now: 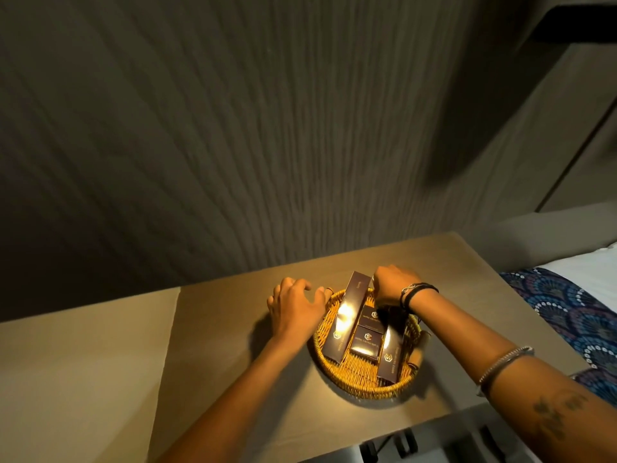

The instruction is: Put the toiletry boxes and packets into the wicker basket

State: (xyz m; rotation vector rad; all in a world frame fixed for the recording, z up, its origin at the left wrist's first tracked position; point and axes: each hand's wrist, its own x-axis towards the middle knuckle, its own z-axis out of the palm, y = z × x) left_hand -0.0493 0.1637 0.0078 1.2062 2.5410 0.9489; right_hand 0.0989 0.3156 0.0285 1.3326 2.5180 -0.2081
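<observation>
The filling looks nearly finished. The left hand (pixel 295 307), fingers spread and holding nothing, rests at the left rim of the wicker basket (pixel 364 379), low in the frame's middle. 4 dark boxes (pixel 365 342) lie inside. The right hand (pixel 392 284) curls over the far rim; whether it grips anything I cannot tell. Next, probably withdrawing both hands.

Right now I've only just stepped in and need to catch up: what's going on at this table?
A person is arranging dark toiletry boxes in a round wicker basket on a tan table. The left hand rests at the basket's left rim, fingers spread. The right hand is at the far rim, by the top end of the long box that lies slanted on the left. Two small boxes sit in the middle and another long box lies on the right. No boxes show outside the basket.
</observation>
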